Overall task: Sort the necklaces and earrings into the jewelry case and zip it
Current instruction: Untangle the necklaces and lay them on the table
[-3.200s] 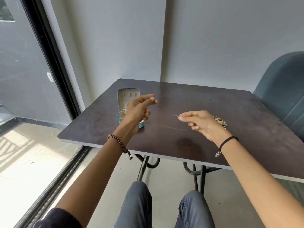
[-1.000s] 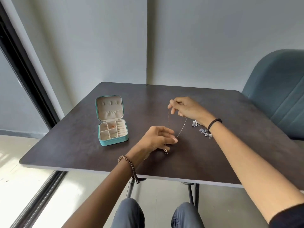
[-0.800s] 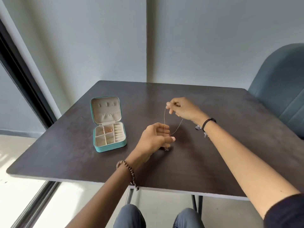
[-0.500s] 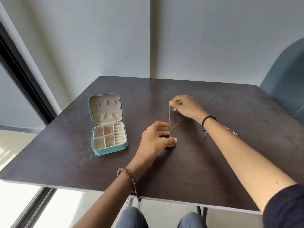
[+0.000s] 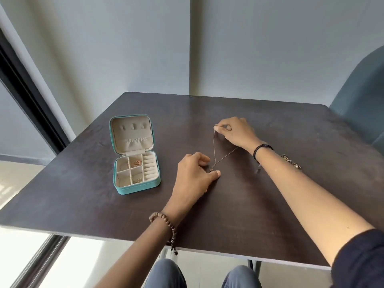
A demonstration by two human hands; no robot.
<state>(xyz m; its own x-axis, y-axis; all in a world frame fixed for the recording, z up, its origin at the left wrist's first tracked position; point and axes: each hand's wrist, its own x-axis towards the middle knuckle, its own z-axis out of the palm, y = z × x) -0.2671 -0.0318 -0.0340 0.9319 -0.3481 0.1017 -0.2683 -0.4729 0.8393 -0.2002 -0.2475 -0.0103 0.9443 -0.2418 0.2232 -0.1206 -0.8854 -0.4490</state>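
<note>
Knees: two knees in blue-grey trousers point(image 5: 166, 273) sit at the bottom centre, below the table's near edge.
Table: the dark brown square wooden table point(image 5: 83, 194) has a pale near edge that runs across the lower frame. Both forearms cross it.
Left wrist: a brown wooden bead bracelet point(image 5: 166, 223) sits just inside that edge.
Left hand: the left hand point(image 5: 194, 177) rests on the tabletop at centre frame. Its thumb and curled fingers pinch the low end of the chain at a small dark pendant point(image 5: 212, 170).
Necklace: the thin gold-coloured chain necklace point(image 5: 214, 146) rises taut from that pinch to the right hand. A second strand slants toward the right wrist, making a narrow V.
Right hand: the right hand point(image 5: 236, 132), above and right of centre, has its fingers curled and pinches the chain's top end. A black cord bracelet point(image 5: 262, 148) circles the wrist.
Case: the teal square zip jewelry case point(image 5: 138, 188) lies open left of centre, well apart from the left hand, with its cream-lined lid tilted back. Small gold-toned pieces point(image 5: 137, 162) lie in its compartments.
Loose pieces: small metallic jewellery point(image 5: 291, 162) lies just beyond the right forearm and is too small to identify.
Open room: bare tabletop lies between case and left hand, in front of the case and beyond both hands to the far edge.
Far edge: it meets the grey wall point(image 5: 124, 48) at upper centre.
Chair: a teal upholstered chair point(image 5: 361, 113) stands past the right edge.
Window: a black window frame point(image 5: 25, 96) slants down the left.
</note>
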